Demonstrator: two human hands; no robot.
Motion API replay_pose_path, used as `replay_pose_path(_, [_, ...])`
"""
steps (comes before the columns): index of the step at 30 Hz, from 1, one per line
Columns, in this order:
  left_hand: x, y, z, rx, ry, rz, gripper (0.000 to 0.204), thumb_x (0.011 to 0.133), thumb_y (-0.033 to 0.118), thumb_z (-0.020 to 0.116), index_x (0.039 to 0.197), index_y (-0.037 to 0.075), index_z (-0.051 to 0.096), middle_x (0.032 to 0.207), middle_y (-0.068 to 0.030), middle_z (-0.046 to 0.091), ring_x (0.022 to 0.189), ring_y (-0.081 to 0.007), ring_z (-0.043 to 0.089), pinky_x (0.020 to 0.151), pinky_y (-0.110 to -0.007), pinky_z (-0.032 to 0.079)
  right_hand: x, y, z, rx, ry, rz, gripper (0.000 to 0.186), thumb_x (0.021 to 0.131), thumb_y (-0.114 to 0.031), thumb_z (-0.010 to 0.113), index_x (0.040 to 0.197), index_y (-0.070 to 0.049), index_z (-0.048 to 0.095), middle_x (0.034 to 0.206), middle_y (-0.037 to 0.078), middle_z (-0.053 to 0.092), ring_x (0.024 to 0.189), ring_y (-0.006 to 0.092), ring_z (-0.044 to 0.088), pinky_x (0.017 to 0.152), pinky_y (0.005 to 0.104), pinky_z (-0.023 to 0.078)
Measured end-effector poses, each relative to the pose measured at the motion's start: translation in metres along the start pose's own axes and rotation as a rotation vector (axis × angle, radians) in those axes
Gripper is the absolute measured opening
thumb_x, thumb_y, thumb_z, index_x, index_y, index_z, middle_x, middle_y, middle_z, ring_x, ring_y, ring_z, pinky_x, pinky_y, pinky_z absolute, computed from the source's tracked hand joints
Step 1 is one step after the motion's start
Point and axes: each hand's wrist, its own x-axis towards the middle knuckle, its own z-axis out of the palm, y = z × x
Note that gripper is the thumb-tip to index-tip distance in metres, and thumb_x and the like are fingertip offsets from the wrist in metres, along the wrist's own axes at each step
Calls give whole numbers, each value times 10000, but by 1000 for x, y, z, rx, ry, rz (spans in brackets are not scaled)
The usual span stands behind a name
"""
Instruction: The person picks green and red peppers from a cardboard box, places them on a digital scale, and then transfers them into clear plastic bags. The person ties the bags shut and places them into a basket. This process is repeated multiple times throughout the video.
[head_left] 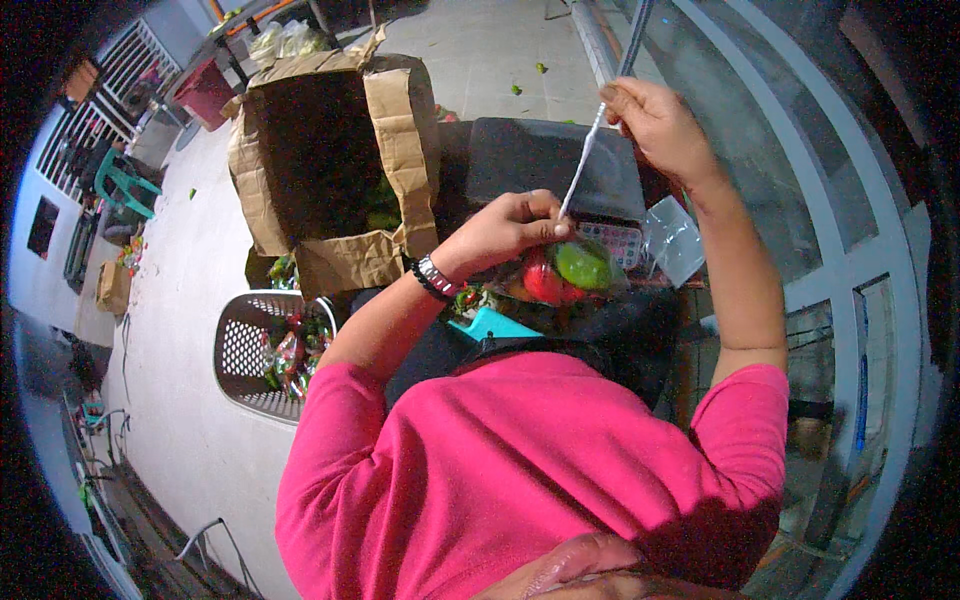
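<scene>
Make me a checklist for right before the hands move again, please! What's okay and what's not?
1. Left hand gripping: ok, it pinches the clear bag at its top.
2. Right hand gripping: ok, its fingers hold the thin white strand.
3. Strand pulled straight: ok, it looks taut between the two hands.
4. Bag filled: ok, a red vegetable and a green one show inside.
5. Bag shut tight: cannot tell, the fingers hide its top.
6. Floor tidy: not ok, small green bits lie on it.
</scene>
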Motion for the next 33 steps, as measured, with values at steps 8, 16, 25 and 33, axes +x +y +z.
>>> replay_pose_path(8, [27,-44,-61,1163,496,192,274,684,153,626,904,-4,582,902,-140,587,801,-237,583,690,-286,456,-73,41,53,578,-90,301,229,835,-238,470,684,-67,496,609,2,465,562,83,445,544,208,348])
replay_pose_path(16, [18,6,-40,-293,343,12,112,760,118,596,767,9,572,711,-43,583,644,-105,550,584,-235,448,-126,70,159,1756,-252,498,278,853,-311,436,709,-76,476,601,14,437,630,147,481,629,307,418])
replay_pose_path(25, [-4,-29,-47,139,309,-174,102,761,137,591,752,36,579,694,1,569,609,-76,505,550,-215,413,-21,149,107,765,-326,22,123,814,-152,490,784,-42,537,743,16,550,696,102,513,580,241,419])
replay_pose_path(33, [17,-52,-50,-279,594,-88,116,777,137,571,800,24,557,698,-31,565,614,-94,527,547,-235,442,-76,41,137,38,143,-144,109,779,-91,491,726,-2,525,659,131,538,608,234,551,538,318,422])
